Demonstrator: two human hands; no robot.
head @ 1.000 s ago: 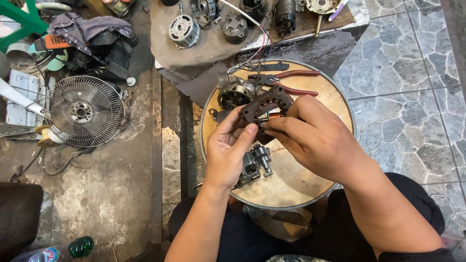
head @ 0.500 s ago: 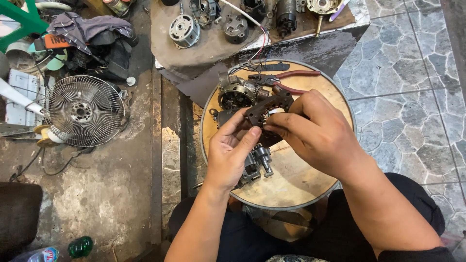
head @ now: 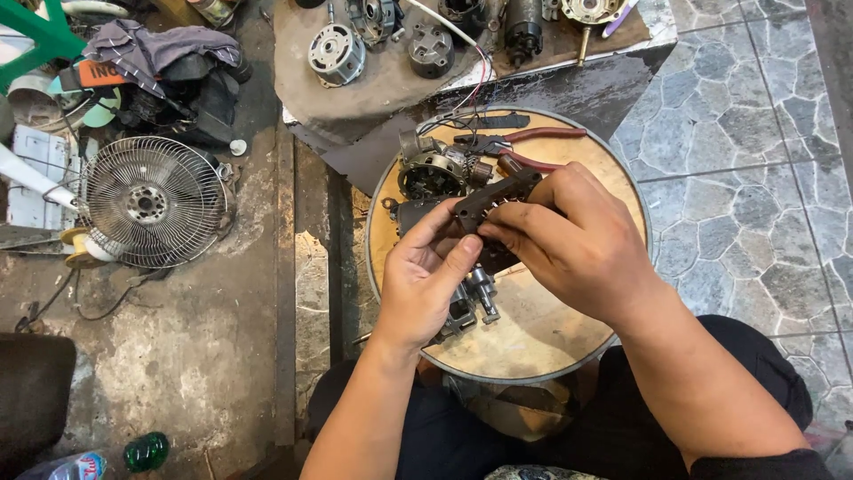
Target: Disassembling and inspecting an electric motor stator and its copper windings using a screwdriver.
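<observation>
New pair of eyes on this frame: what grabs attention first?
First, the two hands at centre: the left hand and right hand together grip a dark motor part over a round wooden table. Just behind it on the table lie a motor body and red-handled pliers. At far left, a fan with a wire grille lies on the dirty floor.

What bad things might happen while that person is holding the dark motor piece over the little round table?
The dark motor piece is pinched only by fingertips of the left hand and right hand, so it might slip and land on the small metal parts below. Those parts lie loose on the round table and could roll off. The red-handled pliers lie close behind the hands, so a knuckle might bump them.
</observation>
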